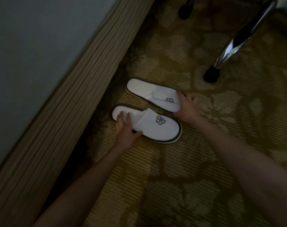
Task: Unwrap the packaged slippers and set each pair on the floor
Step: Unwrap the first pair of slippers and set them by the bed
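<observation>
Head view: your left hand (125, 128) grips the heel end of the near slipper (156, 126); your right hand (186, 107) clasps the toe end of the far slipper (149, 92). Both slippers lie side by side on the carpeted floor (172, 169), with your hands apart

White slippers (157, 128) on gold carpet (172, 177)
Dark-edged, grey swirl logos; carpet beneath left hand (125, 130) and right hand (187, 108) leaf-patterned.

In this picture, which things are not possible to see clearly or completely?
Head view:
Far slipper: toe and half its logo covered by the right hand.
Near slipper: heel partly covered by the left hand.
Chair leg: its upper part cut off by the top edge.
Carpet beside the bed skirt: lost in shadow.
</observation>
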`<state>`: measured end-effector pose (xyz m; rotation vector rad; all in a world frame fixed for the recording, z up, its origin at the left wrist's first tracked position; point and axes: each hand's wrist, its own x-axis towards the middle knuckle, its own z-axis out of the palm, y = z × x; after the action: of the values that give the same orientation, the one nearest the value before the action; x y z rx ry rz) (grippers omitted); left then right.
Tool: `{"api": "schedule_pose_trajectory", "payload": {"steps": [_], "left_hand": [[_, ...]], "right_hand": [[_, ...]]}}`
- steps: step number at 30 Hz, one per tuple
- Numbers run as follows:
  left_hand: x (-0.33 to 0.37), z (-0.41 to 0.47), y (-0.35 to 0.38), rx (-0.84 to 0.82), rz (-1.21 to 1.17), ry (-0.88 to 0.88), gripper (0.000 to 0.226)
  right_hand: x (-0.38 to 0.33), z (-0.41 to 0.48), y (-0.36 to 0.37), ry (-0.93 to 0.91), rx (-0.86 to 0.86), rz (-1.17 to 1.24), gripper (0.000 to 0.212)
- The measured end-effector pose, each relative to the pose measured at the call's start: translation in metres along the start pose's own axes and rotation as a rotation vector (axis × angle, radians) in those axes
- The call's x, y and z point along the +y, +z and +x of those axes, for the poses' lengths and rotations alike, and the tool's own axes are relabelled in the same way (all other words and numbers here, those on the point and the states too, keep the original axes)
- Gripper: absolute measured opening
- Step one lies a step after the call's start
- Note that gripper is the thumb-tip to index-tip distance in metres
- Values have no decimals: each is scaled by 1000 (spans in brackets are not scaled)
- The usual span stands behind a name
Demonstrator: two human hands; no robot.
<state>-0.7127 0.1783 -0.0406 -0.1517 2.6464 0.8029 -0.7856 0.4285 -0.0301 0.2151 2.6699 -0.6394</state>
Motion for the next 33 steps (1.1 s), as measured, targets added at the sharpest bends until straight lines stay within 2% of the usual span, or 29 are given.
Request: {"api": "schedule_pose_trajectory", "payload": {"steps": [11, 18, 21, 23, 26, 30, 33], "left_hand": [[6, -6, -7, 11, -69, 3, 79], [16, -8, -15, 132, -123, 22, 46], [23, -9, -21, 135, -207, -12, 38], [33, -15, -29, 114, -330, -95, 36], [53, -32, -46, 90, -528, -240, 32], [90, -70, -79, 53, -716, -388, 28], [127, -103, -113, -13, -843, -461, 28]], "right_hand": [[8, 0, -6, -136, -34, -23, 95], [10, -22, -5, -89, 125, 192, 64], [9, -34, -7, -9, 155, 304, 54], [7, -46, -15, 57, 168, 419, 47], [-2, -72, -38, 214, 146, 763, 31], [-21, -124, -87, 468, 56, 1175, 11], [-41, -164, -131, 586, -33, 1288, 8]]}}
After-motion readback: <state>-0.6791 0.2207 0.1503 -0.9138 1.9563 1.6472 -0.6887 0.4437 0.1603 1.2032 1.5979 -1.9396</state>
